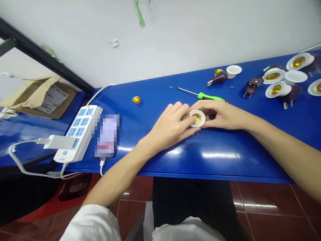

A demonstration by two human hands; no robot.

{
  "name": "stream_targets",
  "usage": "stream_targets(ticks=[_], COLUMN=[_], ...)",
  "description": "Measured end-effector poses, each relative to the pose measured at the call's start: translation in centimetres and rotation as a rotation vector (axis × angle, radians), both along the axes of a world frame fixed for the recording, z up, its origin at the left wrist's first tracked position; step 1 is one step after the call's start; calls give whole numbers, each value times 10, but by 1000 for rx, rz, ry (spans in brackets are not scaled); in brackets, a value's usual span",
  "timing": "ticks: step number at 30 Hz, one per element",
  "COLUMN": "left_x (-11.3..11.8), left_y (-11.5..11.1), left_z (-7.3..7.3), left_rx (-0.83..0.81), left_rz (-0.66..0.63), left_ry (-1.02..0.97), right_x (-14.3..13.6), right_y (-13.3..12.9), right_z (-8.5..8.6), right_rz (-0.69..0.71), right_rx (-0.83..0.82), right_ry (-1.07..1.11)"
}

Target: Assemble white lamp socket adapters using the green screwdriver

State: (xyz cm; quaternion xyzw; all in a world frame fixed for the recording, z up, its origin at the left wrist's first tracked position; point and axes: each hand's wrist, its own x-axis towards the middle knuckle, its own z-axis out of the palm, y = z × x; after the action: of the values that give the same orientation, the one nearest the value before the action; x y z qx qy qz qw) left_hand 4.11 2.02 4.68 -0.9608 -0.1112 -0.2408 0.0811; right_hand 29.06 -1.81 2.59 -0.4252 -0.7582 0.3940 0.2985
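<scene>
A light bulb socket (198, 117) with a white flange and a gold threaded inside is between my two hands above the blue table. My left hand (171, 123) is closed on its left side, with a finger reaching into the gold opening. From the right, my right hand (220, 114) wraps its fingers and thumb round the socket's body. Most of that body is hidden by my fingers; a metal prong shows below it. Just behind my right hand lies a screwdriver (200, 95) with a green and black handle. A loose gold threaded shell (136, 100) stands to the left.
Small screws (171, 87) lie by the screwdriver's tip. Dark plug bases (220, 78), a white cover (233, 70) and several sockets (276, 89) stand at right. At left are a power strip (81, 134), a pixelated phone (107, 135) on a cable and a cardboard box (50, 97).
</scene>
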Motion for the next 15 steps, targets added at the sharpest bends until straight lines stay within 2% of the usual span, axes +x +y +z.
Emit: stream_targets(ticks=[8,15], left_x=[1,1], left_y=[-1,0], left_z=[1,0], left_rx=[-16,-32], left_rz=[45,12], left_ry=[23,-5], right_x=[0,0], right_y=[0,1], right_z=[-1,-1], right_rz=[6,15], right_rx=[9,9], right_ry=[18,15])
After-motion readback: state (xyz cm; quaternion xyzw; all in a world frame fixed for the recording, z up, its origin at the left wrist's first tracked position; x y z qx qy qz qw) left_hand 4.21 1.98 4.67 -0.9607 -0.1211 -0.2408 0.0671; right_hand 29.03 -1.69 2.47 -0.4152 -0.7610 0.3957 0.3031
